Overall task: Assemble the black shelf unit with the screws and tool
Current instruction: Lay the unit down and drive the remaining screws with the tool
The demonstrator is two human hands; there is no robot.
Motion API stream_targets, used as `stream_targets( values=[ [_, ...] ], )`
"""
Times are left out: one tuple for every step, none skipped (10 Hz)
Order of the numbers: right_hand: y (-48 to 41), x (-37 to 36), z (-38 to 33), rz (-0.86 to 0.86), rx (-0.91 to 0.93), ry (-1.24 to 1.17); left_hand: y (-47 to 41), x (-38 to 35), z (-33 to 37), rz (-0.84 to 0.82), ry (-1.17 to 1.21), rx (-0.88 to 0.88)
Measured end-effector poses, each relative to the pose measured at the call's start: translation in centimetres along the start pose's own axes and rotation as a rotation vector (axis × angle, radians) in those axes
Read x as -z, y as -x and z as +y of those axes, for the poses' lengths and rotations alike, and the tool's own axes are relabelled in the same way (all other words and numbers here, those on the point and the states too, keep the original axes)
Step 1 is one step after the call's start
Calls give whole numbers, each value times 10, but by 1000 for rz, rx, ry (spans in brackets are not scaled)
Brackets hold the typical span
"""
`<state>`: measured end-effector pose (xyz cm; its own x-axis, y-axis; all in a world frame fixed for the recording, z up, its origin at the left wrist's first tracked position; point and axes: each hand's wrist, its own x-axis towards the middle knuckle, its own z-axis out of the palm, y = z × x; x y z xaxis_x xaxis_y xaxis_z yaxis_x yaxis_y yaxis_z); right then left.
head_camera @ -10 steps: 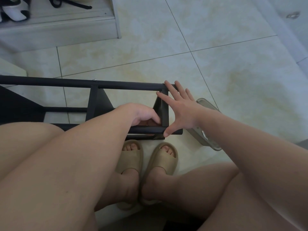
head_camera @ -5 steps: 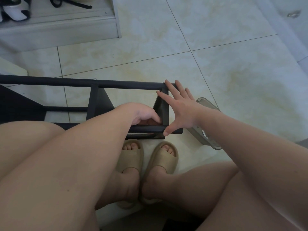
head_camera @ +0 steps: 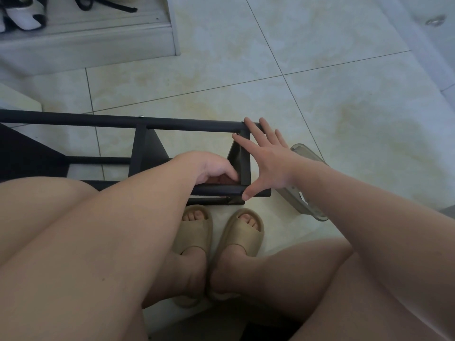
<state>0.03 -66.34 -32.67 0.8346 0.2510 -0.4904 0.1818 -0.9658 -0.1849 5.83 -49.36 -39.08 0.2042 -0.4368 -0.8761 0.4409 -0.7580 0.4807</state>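
Note:
The black metal shelf frame (head_camera: pixel 73 120) lies on its side on the tiled floor in front of my knees. A silver screw head (head_camera: pixel 141 116) shows on its far rail. My right hand (head_camera: pixel 268 158) is spread flat over the frame's right end, fingers on the far rail and thumb tip on the near rail. My left hand (head_camera: pixel 211 168) reaches inside the frame at the near right corner with fingers curled downward. Whatever is under those fingers is hidden. No tool is visible.
A clear plastic container (head_camera: pixel 305 200) lies on the floor just right of the frame, partly under my right wrist. My feet in beige slippers (head_camera: pixel 197 232) sit below the frame. A raised ledge (head_camera: pixel 86 45) with shoes (head_camera: pixel 23 17) is at the far left.

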Motion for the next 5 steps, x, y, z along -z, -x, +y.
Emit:
stream_targets(
  values=[
    [0, 0, 0, 1, -2, 3, 2, -1, 1, -17, 29, 2],
    [0, -1, 0, 2, -3, 2, -1, -4, 1, 51, -17, -16],
    [0, -1, 0, 2, -3, 2, -2, -5, 1, 69, -36, -11],
    [0, -1, 0, 1, -4, -2, 1, -3, 2, 17, -14, -1],
    [0, -1, 0, 3, -4, -3, 4, -3, 2, -2, 12, -12]
  ],
)
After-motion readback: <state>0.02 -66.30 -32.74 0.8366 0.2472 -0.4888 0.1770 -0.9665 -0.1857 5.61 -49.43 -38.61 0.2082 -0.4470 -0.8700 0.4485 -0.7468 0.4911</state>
